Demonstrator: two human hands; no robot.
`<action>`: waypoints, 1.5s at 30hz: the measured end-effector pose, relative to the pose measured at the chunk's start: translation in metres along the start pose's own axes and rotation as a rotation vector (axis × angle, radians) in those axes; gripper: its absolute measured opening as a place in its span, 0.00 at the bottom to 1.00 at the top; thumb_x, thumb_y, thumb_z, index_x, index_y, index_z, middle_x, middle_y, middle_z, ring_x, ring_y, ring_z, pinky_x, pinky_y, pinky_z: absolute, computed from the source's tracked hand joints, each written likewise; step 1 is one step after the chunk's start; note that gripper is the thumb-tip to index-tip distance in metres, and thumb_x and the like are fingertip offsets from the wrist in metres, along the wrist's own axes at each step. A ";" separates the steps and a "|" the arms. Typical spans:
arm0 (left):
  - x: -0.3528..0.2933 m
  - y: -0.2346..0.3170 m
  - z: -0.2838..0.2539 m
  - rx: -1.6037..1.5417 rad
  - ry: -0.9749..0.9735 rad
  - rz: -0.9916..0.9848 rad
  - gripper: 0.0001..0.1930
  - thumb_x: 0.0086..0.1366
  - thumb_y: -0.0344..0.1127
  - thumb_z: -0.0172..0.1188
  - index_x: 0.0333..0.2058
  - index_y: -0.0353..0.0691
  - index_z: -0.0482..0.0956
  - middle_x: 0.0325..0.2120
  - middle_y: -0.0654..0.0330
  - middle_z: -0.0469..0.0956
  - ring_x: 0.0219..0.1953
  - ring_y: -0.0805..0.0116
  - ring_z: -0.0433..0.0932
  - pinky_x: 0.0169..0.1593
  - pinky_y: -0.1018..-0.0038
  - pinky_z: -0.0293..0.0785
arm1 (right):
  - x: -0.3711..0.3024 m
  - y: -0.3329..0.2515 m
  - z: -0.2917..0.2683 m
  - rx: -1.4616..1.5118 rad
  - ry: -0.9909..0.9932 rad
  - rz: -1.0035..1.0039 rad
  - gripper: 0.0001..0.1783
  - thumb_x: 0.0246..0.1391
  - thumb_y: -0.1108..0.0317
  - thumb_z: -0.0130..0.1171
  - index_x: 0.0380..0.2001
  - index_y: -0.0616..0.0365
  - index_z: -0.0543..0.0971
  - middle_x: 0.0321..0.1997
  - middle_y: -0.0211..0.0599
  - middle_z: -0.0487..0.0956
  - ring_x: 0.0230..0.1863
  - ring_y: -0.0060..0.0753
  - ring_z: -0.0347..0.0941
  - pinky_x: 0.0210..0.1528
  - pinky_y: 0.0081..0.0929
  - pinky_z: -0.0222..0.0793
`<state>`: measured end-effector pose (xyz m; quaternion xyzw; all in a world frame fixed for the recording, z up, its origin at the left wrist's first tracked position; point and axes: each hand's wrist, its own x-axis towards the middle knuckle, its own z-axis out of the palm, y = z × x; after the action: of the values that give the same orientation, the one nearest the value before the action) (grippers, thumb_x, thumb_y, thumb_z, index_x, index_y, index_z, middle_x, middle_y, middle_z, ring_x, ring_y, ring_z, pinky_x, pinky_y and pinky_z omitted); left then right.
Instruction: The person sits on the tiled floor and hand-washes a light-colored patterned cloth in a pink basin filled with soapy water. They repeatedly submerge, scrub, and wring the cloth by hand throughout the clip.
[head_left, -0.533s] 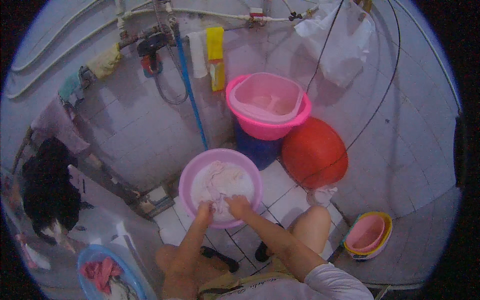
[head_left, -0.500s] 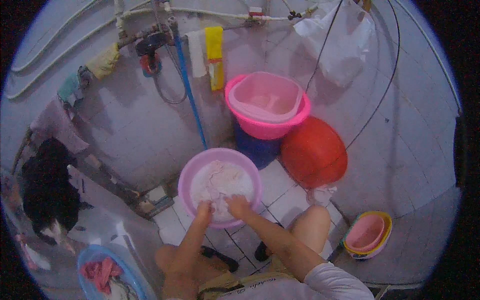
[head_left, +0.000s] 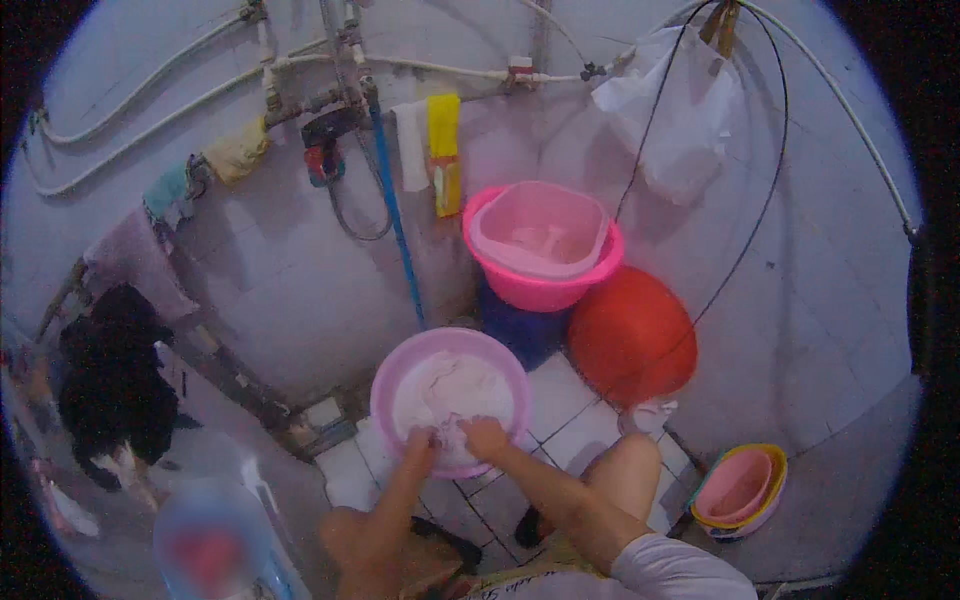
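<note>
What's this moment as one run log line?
left hand: at pale pink cloth | right hand: at same cloth | grip: closure unclear | cloth: inside round lilac plastic basin | basin: on white tiled floor

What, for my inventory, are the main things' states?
Lilac basin: upright, holding whitish water.
Pale cloth: crumpled, in water.
Left hand: at cloth, grip unclear.
Right hand: at cloth, grip unclear.
Hot-pink basin: upright.
Pale pink tub: upright, nested.
Red basin: tilted.
White plastic bag: hanging.
Yellow cloth: hanging.
</note>
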<state>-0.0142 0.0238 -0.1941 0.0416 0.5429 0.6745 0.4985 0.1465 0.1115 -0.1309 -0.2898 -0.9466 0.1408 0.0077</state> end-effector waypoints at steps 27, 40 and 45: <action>-0.047 0.023 0.037 -0.130 -0.061 -0.069 0.12 0.52 0.29 0.57 0.35 0.44 0.67 0.31 0.64 0.66 0.34 0.72 0.66 0.38 0.71 0.65 | -0.006 0.022 0.007 0.010 0.022 0.005 0.28 0.44 0.63 0.55 0.53 0.49 0.68 0.37 0.47 0.73 0.40 0.46 0.71 0.43 0.42 0.65; -0.038 0.021 0.030 -0.053 -0.123 -0.035 0.11 0.51 0.26 0.54 0.33 0.45 0.65 0.28 0.63 0.67 0.32 0.72 0.66 0.34 0.73 0.64 | -0.007 0.012 -0.006 0.037 0.007 0.029 0.27 0.45 0.64 0.53 0.52 0.48 0.67 0.42 0.46 0.72 0.45 0.48 0.69 0.47 0.41 0.61; -0.051 0.031 0.042 -0.115 -0.071 -0.049 0.10 0.51 0.27 0.53 0.33 0.43 0.65 0.28 0.63 0.66 0.32 0.71 0.66 0.36 0.73 0.64 | -0.007 0.010 -0.006 0.024 -0.010 0.053 0.28 0.45 0.64 0.54 0.53 0.48 0.67 0.42 0.47 0.72 0.46 0.48 0.68 0.48 0.42 0.60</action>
<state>0.0171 0.0188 -0.1285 0.0236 0.4860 0.6902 0.5355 0.1583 0.1168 -0.1270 -0.3142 -0.9368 0.1537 0.0025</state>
